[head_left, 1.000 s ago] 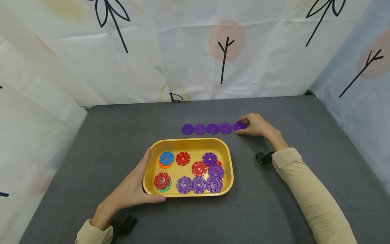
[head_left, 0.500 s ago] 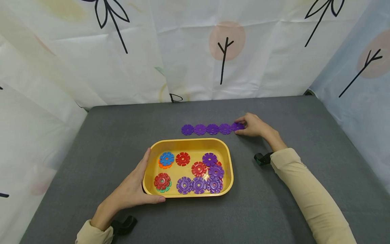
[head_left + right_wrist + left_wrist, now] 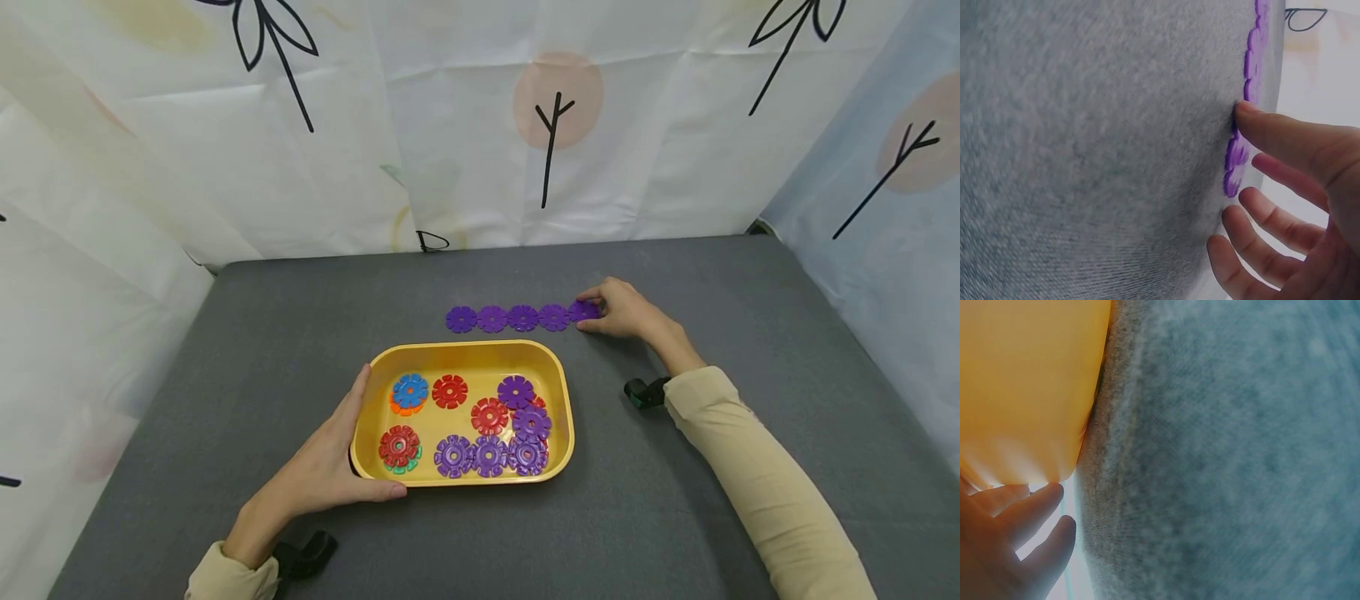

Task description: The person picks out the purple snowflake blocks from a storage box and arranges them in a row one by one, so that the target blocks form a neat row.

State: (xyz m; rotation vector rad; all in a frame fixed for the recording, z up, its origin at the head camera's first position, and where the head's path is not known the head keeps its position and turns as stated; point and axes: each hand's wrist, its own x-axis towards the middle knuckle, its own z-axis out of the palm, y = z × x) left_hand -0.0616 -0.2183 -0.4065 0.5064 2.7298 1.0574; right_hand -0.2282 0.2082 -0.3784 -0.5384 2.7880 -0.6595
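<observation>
At the back of the table, my right hand (image 3: 630, 310) pinches a purple snowflake building disc (image 3: 584, 312) between thumb and fingers. That disc lies at the right end of a row of purple discs (image 3: 522, 317), touching the disc to its left. In the right wrist view, the thumb (image 3: 1272, 130) presses the near edge of the purple disc (image 3: 1235, 153). My left hand (image 3: 326, 458) grips the left end of a yellow tray (image 3: 465, 354), thumb along its front wall. The left wrist view shows the fingers (image 3: 1032, 509) against the yellow tray's wall (image 3: 1029, 387).
Inside the tray lie purple discs (image 3: 491, 456), red discs (image 3: 450, 391), a blue disc (image 3: 410, 390) over an orange one, and a green one partly under a red one. The grey table (image 3: 600, 525) meets a patterned white cloth (image 3: 465, 167) behind.
My right hand has shifted slightly left with its purple disc, closing the small gap to the row. The left hand and tray have stayed in place.
</observation>
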